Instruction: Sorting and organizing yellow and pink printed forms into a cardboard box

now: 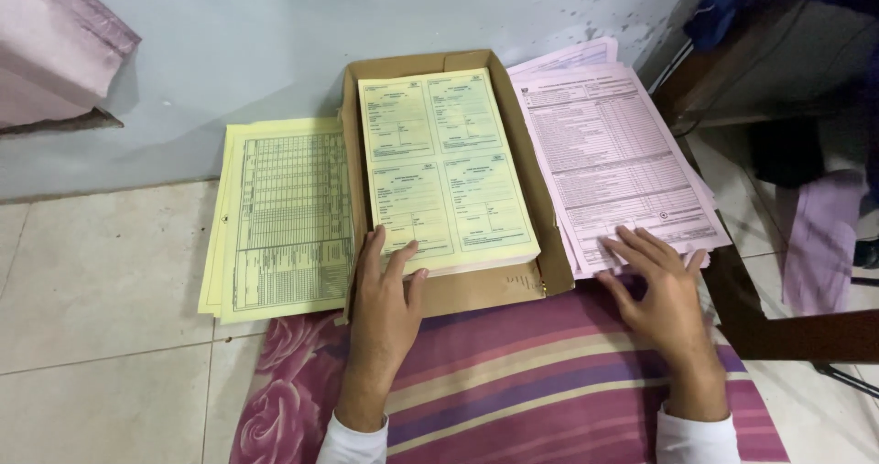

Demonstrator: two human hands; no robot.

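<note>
A thick stack of pale yellow printed forms [449,166] lies in a shallow brown cardboard box [540,272] on the floor. My left hand [383,304] rests at the stack's near-left corner, fingers spread, touching the top sheet and the box edge. To the right lies a pile of pink printed forms [609,157]. My right hand [659,285] lies flat on the near edge of that pink pile, fingers apart. Neither hand grips anything.
A stack of yellow tabular sheets [284,217] lies left of the box on the white tiled floor [101,290]. A striped purple cloth [540,391] covers my lap. A dark wooden furniture leg [760,317] stands at right, a wall behind.
</note>
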